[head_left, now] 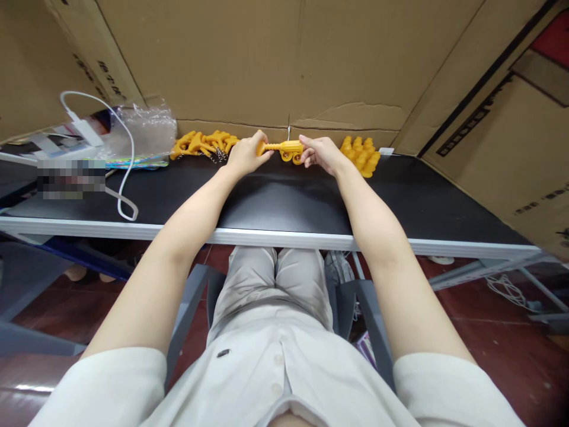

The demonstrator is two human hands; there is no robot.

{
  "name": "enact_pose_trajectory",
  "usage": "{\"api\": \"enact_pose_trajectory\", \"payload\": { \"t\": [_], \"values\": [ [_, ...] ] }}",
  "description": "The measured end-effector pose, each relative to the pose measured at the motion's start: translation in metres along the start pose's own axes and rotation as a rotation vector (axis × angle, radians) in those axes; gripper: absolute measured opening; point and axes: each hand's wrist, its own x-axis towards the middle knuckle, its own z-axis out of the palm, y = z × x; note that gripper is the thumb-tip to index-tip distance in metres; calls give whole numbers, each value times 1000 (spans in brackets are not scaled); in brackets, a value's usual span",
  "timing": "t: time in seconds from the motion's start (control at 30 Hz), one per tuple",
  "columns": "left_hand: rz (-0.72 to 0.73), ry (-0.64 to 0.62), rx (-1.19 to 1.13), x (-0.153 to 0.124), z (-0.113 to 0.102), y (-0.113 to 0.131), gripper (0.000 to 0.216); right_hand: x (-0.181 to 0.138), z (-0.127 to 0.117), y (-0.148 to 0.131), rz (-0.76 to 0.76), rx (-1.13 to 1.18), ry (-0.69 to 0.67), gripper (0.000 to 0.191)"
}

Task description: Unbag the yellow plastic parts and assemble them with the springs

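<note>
Between my hands, level above the black table, is a yellow plastic piece [284, 146] with a thin ribbed stem on the left and a thicker fluted part on the right. My left hand [247, 155] is closed around its left end. The thumb and fingers of my right hand [323, 154] pinch the right end. Just below the fluted part show two small round yellow parts [291, 157]; whether they join it I cannot tell. Left of my left hand lies a pile of yellow pieces with small metal chains [202, 144]. Several yellow knobbed pieces [361, 155] stand beside my right wrist.
A clear plastic bag [144, 130] and a white cable [132, 160] with a plug lie on the table's left. Cardboard walls [267, 65] enclose the back and sides. The table's pale metal edge [284, 238] runs in front of my lap.
</note>
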Motion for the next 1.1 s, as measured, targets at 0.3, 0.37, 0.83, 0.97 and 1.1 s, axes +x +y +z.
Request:
{"api": "enact_pose_trajectory", "payload": {
  "t": [0.3,0.37,0.83,0.97,1.1],
  "values": [
    [11,74,-62,8,9,-14,39,9,-2,13,-402,-392,111,50],
    [16,93,-96,9,12,-17,36,13,-4,16,-567,-634,80,54],
    [7,38,-120,10,15,-11,34,11,5,16,-713,-1319,13,31],
    [31,40,-117,7,12,-10,37,9,4,12,-680,-1196,-17,22],
    [59,23,-90,3,2,-4,43,1,6,5,-568,-950,-58,14]
  ]
}}
